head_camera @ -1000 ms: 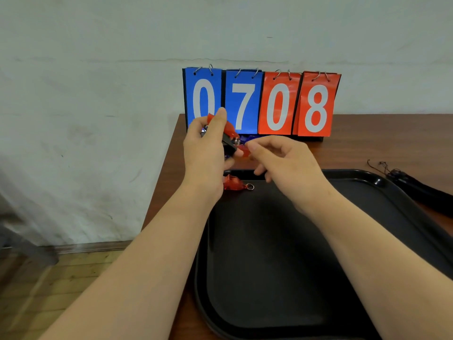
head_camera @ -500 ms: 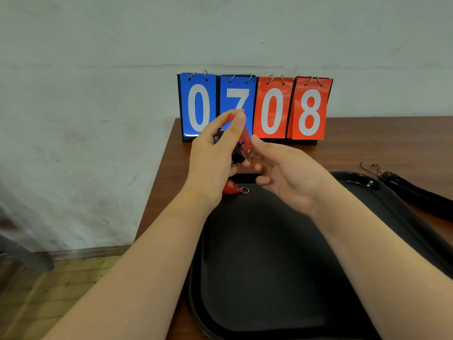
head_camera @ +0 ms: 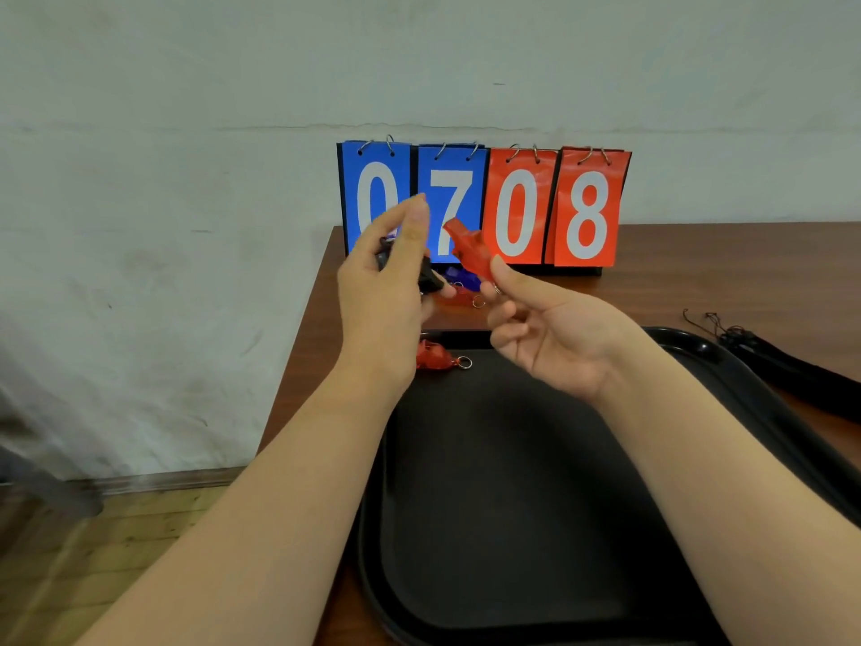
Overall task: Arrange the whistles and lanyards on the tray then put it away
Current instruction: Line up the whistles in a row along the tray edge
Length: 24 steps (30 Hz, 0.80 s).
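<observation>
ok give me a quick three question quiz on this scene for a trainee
1. True or false: the right hand pinches a red plastic whistle while the left hand holds a black plastic whistle.
2. Where does the second red whistle with a metal ring lie? A) beside the flip scoreboard B) at the far left corner of the black plastic tray C) on the floor
3. Fill in: the black fabric lanyards lie on the brown wooden table, to the tray's ____.
Key: 1 true; 2 B; 3 right
</observation>
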Tool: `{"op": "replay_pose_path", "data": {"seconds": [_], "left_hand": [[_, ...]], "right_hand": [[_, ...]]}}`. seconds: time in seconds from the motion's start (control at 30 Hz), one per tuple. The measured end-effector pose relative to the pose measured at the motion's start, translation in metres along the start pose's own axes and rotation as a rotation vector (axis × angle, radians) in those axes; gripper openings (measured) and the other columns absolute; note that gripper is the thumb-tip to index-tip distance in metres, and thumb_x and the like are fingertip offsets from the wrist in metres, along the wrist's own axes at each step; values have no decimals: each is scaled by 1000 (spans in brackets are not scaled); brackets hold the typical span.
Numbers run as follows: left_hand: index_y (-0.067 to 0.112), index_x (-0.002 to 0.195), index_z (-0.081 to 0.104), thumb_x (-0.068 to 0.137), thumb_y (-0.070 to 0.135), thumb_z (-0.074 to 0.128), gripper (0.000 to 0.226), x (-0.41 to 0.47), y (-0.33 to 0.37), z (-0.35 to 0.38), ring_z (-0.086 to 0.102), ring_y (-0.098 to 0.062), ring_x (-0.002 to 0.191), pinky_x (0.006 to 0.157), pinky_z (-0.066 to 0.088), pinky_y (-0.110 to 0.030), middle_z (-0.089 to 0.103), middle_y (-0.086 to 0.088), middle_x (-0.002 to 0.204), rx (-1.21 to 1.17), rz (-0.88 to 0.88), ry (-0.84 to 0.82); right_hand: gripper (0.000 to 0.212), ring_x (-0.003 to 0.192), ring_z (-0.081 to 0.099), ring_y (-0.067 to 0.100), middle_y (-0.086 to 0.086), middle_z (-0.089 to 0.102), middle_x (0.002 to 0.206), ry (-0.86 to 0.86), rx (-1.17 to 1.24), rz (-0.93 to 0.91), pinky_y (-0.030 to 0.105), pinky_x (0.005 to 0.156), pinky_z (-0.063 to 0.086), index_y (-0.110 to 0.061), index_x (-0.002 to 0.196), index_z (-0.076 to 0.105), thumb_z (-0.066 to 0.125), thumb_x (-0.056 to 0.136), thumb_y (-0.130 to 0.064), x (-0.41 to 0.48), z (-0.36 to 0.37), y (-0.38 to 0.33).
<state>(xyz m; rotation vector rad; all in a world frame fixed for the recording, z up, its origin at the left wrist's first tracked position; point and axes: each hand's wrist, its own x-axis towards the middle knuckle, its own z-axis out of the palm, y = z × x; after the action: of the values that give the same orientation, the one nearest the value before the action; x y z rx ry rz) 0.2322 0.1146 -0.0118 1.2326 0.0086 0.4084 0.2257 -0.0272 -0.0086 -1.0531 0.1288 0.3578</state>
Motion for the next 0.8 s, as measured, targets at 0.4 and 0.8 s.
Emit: {"op": "replay_pose_path", "data": {"seconds": [0.4,0.8], "left_hand": [[17,109,65,97,42,57,29,17,-5,-19,64,-16,67,47,41,-19,69,-13,91,-183,5,376],[14,109,64,97,42,58,31,20,-9,-19,60,-21,70,43,38,-18,64,-11,91,-190,-4,348]], "right_hand": [[17,56,53,6,2,74,80,38,-782,152,15,47,41,-9,97,77,74,85,-21,-1,0,3],[14,47,57,5,6,75,77,82,-957,91,15,41,42,-9,95,75,75,84,-17,6,4,15]]}}
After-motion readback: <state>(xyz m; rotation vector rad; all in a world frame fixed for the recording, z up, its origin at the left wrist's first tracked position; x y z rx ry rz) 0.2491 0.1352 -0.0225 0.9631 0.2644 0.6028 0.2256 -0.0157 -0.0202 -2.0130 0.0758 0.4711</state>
